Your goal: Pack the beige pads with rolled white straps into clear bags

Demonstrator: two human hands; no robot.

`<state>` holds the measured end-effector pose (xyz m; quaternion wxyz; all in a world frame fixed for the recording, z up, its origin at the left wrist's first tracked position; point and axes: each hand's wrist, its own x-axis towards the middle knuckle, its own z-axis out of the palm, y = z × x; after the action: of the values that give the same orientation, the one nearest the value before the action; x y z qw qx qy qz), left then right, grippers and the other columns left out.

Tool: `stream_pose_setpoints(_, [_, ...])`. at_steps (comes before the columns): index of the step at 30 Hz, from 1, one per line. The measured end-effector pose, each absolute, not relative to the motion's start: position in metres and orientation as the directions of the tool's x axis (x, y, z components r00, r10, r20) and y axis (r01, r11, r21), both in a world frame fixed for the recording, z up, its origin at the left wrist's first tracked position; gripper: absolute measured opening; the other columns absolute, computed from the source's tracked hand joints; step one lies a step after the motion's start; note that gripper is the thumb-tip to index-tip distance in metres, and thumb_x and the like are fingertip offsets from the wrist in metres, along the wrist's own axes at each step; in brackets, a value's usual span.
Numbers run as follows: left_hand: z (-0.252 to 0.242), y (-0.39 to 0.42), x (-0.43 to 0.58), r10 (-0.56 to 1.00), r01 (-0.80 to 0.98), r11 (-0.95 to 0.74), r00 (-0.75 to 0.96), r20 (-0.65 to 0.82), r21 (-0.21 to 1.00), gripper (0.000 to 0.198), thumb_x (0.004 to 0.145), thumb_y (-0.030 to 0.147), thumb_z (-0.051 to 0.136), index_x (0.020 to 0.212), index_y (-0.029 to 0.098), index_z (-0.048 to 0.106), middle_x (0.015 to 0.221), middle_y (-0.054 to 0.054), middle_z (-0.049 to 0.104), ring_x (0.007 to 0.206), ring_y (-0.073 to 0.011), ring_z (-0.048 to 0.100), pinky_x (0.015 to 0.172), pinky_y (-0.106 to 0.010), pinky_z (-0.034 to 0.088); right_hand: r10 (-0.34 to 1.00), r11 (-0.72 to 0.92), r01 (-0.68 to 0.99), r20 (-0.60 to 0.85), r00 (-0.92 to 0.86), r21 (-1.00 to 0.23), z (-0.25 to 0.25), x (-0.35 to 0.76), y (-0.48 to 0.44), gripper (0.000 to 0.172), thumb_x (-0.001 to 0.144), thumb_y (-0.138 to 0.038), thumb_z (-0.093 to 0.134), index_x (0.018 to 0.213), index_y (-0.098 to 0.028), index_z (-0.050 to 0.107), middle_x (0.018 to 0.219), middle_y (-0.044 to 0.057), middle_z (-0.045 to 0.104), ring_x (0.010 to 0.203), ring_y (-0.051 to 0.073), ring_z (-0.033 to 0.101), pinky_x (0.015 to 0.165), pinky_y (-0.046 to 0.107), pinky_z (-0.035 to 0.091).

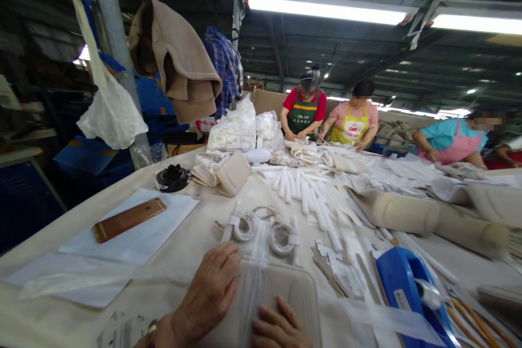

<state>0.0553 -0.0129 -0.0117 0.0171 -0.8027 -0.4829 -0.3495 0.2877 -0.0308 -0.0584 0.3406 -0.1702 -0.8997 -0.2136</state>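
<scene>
In front of me lies a beige padded piece like a flat bag (297, 288), with a translucent plastic strip (253, 288) running down its middle. Two coils of pale braided cord (281, 238), bound with white wraps, sit at its far edge. My left hand (214, 283) rests on its left side, fingers extended and thumb apart, holding nothing I can see. My right hand (281, 327) lies flat on its near part with the fingers spread; the frame's lower edge cuts it off.
A phone (129, 218) lies on white paper (163, 239) at left, near a black tape roll (172, 178). White tubes (305, 190) spread beyond the cords. At right stand a blue tape dispenser (408, 283) and scissors (473, 315). Several co-workers (304, 114) work across the table.
</scene>
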Motion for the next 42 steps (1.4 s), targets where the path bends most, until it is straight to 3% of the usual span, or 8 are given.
stream_pose_setpoints(3, [0.008, 0.022, 0.052, 0.952, 0.851, -0.124, -0.043, 0.302, 0.511, 0.044, 0.081, 0.024, 0.045, 0.122, 0.01, 0.05, 0.131, -0.015, 0.051, 0.125, -0.0263, 0.044, 0.109, -0.041, 0.031, 0.445, 0.712, 0.702, 0.784, -0.433, -0.016, -0.055, 0.302, -0.03, 0.022, 0.092, -0.025, 0.047, 0.106, -0.028, 0.064, 0.099, 0.001, 0.074, 0.093, 0.017, 0.069, 0.085, 0.03, 0.055])
stream_pose_setpoints(7, [0.025, 0.072, 0.056, 0.972, 0.83, 0.113, -0.206, 0.111, 0.546, 0.046, 0.082, 0.029, 0.044, 0.118, 0.001, 0.05, 0.115, -0.024, 0.058, 0.108, -0.0304, 0.057, 0.092, -0.039, 0.044, 0.694, 0.375, 0.876, 0.719, -0.049, -0.303, -0.057, 0.318, -0.01, 0.036, 0.091, -0.036, 0.046, 0.118, -0.015, 0.058, 0.118, 0.016, 0.065, 0.108, 0.028, 0.063, 0.084, 0.041, 0.056])
stream_pose_setpoints(13, [0.025, 0.097, 0.074, 0.967, 0.774, 0.183, -0.251, 0.029, 0.606, 0.032, 0.07, 0.029, 0.063, 0.097, 0.013, 0.054, 0.103, -0.016, 0.063, 0.102, -0.029, 0.059, 0.081, -0.031, 0.043, 0.771, 0.34, 0.838, 0.637, 0.011, -0.426, -0.022, 0.303, 0.03, 0.037, 0.09, -0.037, 0.043, 0.112, -0.013, 0.06, 0.115, 0.017, 0.065, 0.106, 0.027, 0.062, 0.088, 0.041, 0.053])
stream_pose_setpoints(17, [0.02, 0.097, 0.077, 0.962, 0.653, 0.181, -0.274, 0.006, 0.735, 0.031, 0.064, 0.022, 0.067, 0.089, 0.017, 0.049, 0.085, -0.005, 0.064, 0.084, -0.0228, 0.062, 0.07, -0.027, 0.043, 0.917, 0.33, 0.744, 0.384, -0.108, -0.581, 0.033, 0.257, 0.067, 0.032, 0.089, -0.027, 0.039, 0.111, -0.014, 0.059, 0.106, 0.012, 0.067, 0.091, 0.02, 0.065, 0.081, 0.033, 0.053])
stream_pose_setpoints(21, [0.017, 0.094, 0.079, 0.974, 0.502, 0.093, -0.224, 0.025, 0.86, 0.029, 0.061, 0.019, 0.067, 0.081, 0.019, 0.046, 0.074, 0.002, 0.06, 0.072, -0.0179, 0.061, 0.063, -0.024, 0.043, 0.954, 0.287, 0.763, 0.244, -0.175, -0.579, 0.066, 0.205, 0.11, 0.035, 0.09, -0.035, 0.045, 0.115, -0.015, 0.059, 0.102, 0.01, 0.07, 0.088, 0.019, 0.067, 0.078, 0.029, 0.051])
stream_pose_setpoints(25, [0.015, 0.095, 0.077, 0.987, 0.364, 0.038, -0.158, 0.021, 0.93, 0.034, 0.061, 0.017, 0.067, 0.091, 0.016, 0.051, 0.091, -0.003, 0.066, 0.084, -0.0181, 0.062, 0.068, -0.023, 0.046, 0.968, 0.249, 0.833, 0.106, -0.227, -0.494, 0.068, 0.169, 0.135, 0.031, 0.084, -0.038, 0.055, 0.103, -0.015, 0.065, 0.096, 0.013, 0.071, 0.095, 0.025, 0.066, 0.08, 0.034, 0.048])
stream_pose_setpoints(32, [0.006, 0.112, 0.069, 0.987, 0.292, 0.159, -0.03, -0.157, 0.943, 0.012, 0.069, 0.02, 0.069, 0.072, 0.013, 0.061, 0.065, 0.001, 0.062, 0.063, -0.0148, 0.059, 0.062, -0.027, 0.045, 0.969, 0.224, 0.908, -0.022, -0.248, -0.354, 0.057, 0.154, 0.15, 0.024, 0.09, -0.035, 0.055, 0.101, -0.015, 0.062, 0.101, 0.005, 0.067, 0.094, 0.019, 0.063, 0.084, 0.04, 0.05])
stream_pose_setpoints(42, [0.009, 0.106, 0.066, 0.969, 0.182, 0.222, 0.068, -0.238, 0.958, 0.018, 0.065, 0.031, 0.066, 0.063, 0.014, 0.059, 0.059, -0.001, 0.063, 0.057, -0.0146, 0.057, 0.058, -0.025, 0.042, 0.972, 0.174, 0.943, -0.103, -0.21, -0.285, 0.048, 0.147, 0.167, 0.023, 0.09, -0.031, 0.056, 0.106, -0.015, 0.06, 0.107, 0.006, 0.063, 0.095, 0.018, 0.062, 0.082, 0.039, 0.052])
